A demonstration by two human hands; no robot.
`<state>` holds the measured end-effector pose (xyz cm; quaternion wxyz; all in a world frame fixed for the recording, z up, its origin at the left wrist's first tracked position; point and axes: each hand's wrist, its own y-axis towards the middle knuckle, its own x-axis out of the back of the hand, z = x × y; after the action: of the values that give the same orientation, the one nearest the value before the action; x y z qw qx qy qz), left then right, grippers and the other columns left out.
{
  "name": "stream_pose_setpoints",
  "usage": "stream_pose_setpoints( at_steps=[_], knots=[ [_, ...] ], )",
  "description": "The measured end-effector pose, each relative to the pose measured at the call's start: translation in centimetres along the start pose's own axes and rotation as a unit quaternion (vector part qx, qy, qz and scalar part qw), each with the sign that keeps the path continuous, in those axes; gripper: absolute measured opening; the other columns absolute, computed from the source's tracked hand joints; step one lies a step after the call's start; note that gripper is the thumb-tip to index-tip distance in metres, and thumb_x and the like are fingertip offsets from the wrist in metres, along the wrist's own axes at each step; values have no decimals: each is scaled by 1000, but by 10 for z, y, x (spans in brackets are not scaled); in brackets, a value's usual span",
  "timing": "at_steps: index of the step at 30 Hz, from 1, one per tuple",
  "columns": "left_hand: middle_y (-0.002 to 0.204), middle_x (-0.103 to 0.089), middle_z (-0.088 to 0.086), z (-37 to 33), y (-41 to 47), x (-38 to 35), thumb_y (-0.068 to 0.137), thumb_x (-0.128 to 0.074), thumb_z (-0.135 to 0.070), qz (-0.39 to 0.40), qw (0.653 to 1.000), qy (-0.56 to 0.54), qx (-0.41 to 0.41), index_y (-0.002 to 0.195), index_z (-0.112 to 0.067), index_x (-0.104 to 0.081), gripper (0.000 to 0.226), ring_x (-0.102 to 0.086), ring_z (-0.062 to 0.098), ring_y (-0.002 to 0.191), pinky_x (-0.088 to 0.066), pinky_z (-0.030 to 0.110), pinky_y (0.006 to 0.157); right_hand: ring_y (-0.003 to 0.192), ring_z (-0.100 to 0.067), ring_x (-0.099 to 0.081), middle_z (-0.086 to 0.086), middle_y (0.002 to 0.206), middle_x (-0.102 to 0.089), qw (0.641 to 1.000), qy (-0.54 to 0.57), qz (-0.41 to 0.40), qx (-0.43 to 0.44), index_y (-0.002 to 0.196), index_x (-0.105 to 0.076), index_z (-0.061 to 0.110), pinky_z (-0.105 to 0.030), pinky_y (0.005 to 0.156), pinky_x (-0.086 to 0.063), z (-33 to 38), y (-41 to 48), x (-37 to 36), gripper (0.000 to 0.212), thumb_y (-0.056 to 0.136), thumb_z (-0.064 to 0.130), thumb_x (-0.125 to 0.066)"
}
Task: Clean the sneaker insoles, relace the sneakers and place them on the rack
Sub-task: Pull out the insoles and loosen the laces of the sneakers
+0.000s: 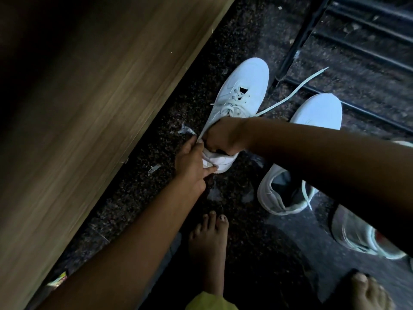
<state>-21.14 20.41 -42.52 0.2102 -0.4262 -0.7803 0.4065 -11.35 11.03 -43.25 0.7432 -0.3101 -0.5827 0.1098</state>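
At frame centre, laced sneaker (240, 95) heel gripped by left hand (192, 162); lace (290, 90) clenched in right hand (220, 136). Lace best drawn evenly, heel kept braced.

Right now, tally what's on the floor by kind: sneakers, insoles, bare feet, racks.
White sneakers: 2, one held by the left hand and right hand, one beside it
Insoles: 1
Bare feet: 2
Black rack: 1
Total: 6
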Motion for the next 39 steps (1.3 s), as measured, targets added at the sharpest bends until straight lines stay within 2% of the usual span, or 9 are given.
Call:
stream_pose_setpoints(
  at_steps=[7, 11, 14, 17, 21, 24, 28, 36, 39],
  knots=[
    [136, -48, 9, -3, -2, 2, 97, -49, -16, 10, 1000, -15, 20, 120, -22, -53, 25, -50, 32, 121, -51, 42, 60, 80, -24, -58, 0, 86, -60, 991, 123, -48, -31, 94, -64, 12, -31, 68, -43, 0, -7, -5, 12, 85, 14, -55],
    [137, -47, 8, -5, -3, 1, 97, -49, -15, 7, 1000, -19, 24, 127, -19, -51, 31, -49, 32, 121, -50, 42, 61, 89, -24, -60, -1, 98, -64, 999, 34, 5, -12, 92, -62, 14, -27, 70, -38, 6, -2, 0, 16, 90, 16, -47],
    [137, -47, 8, -7, -5, 0, 97, -49, -14, 10, 999, -16, 28, 128, -19, -51, 31, -48, 33, 121, -50, 47, 68, 110, -25, -56, -5, 118, -61, 999, -53, 3, -1, 111, -60, 10, -32, 84, -41, 9, -8, 1, 27, 95, 19, -41],
    [133, -48, 7, -10, -7, 2, 98, -46, -13, 28, 999, 1, 28, 129, -22, -51, 33, -50, 30, 113, -52, 46, 70, 124, -24, -46, -6, 130, -54, 993, -88, -78, 11, 125, -56, 9, -34, 100, -36, 14, -20, -6, 36, 92, 19, -43],
    [125, -54, 9, -13, -9, 2, 98, -43, -10, 36, 999, 22, 17, 126, -22, -55, 33, -55, 29, 104, -51, 47, 74, 85, -30, -64, -15, 94, -65, 959, -31, -280, -3, 95, -67, 0, -34, 76, -53, 14, -30, -31, 32, 70, 14, -54],
    [118, -57, 10, -13, -10, 2, 98, -43, -10, 32, 999, 34, 9, 123, -20, -57, 30, -57, 24, 88, -52, 48, 75, 78, -35, -58, -21, 91, -54, 958, 31, -284, -17, 93, -59, -7, -43, 73, -55, 18, -34, -32, 34, 79, 10, -32],
    [129, -55, 11, -14, -10, 3, 98, -45, -11, 31, 999, 40, 9, 105, -28, -58, 23, -56, 32, 110, -53, 46, 72, 94, -35, -51, -21, 100, -52, 949, 78, -305, -25, 100, -55, -9, -43, 80, -50, 14, -38, -31, 40, 82, 7, -23],
    [133, -53, 9, -12, -7, 5, 99, -43, -12, 37, 998, 40, 18, 111, -22, -60, 23, -54, 34, 114, -54, 41, 65, 96, -28, -48, -23, 104, -46, 806, 322, -489, -90, 86, -49, -6, -25, 88, -39, 15, -68, -28, 12, 89, -9, -38],
    [130, -54, 9, -12, -8, 4, 98, -45, -13, 31, 999, 35, 15, 117, -22, -59, 26, -55, 31, 110, -54, 41, 65, 94, -30, -52, -20, 101, -50, 818, 319, -472, -81, 87, -52, -4, -30, 83, -43, 14, -81, -26, 10, 88, -5, -42]
  ],
)
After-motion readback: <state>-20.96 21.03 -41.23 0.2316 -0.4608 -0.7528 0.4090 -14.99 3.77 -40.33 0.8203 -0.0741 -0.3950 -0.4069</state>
